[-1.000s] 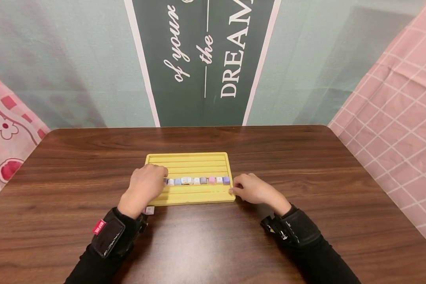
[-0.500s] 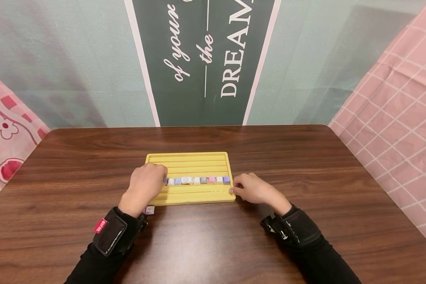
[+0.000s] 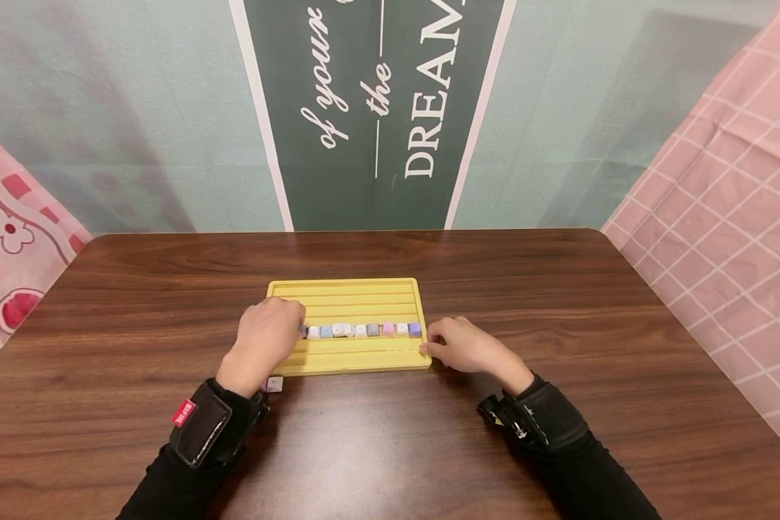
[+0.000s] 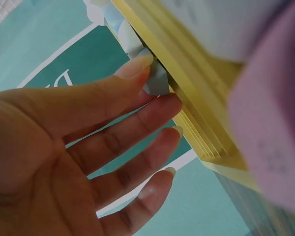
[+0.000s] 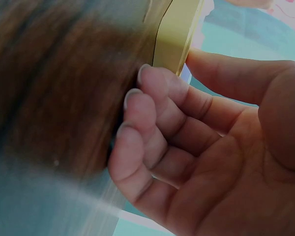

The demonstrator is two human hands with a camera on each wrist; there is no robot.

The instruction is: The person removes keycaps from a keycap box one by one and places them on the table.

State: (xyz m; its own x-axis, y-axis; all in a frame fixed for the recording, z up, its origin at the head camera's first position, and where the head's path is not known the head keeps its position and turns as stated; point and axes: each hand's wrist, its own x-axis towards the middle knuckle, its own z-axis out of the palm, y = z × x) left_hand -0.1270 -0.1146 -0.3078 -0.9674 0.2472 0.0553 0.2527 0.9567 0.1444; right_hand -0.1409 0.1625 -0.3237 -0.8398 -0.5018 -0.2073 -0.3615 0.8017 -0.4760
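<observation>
While the right hand (image 3: pixel 461 345) grips the yellow tray (image 3: pixel 357 356), the left hand (image 3: pixel 266 338), pinching what is probably a grey keycap (image 4: pixel 158 81), should gently square it with the row (image 3: pixel 361 331).

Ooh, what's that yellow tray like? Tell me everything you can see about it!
The yellow tray is a rectangle with a raised rim and straight ridges running along its length. It looks like plastic. It lies flat on the brown table, with its long sides left to right. A row of small blocks sits across it. The right hand pinches its near right corner, and the left hand hides part of its left side from above.
</observation>
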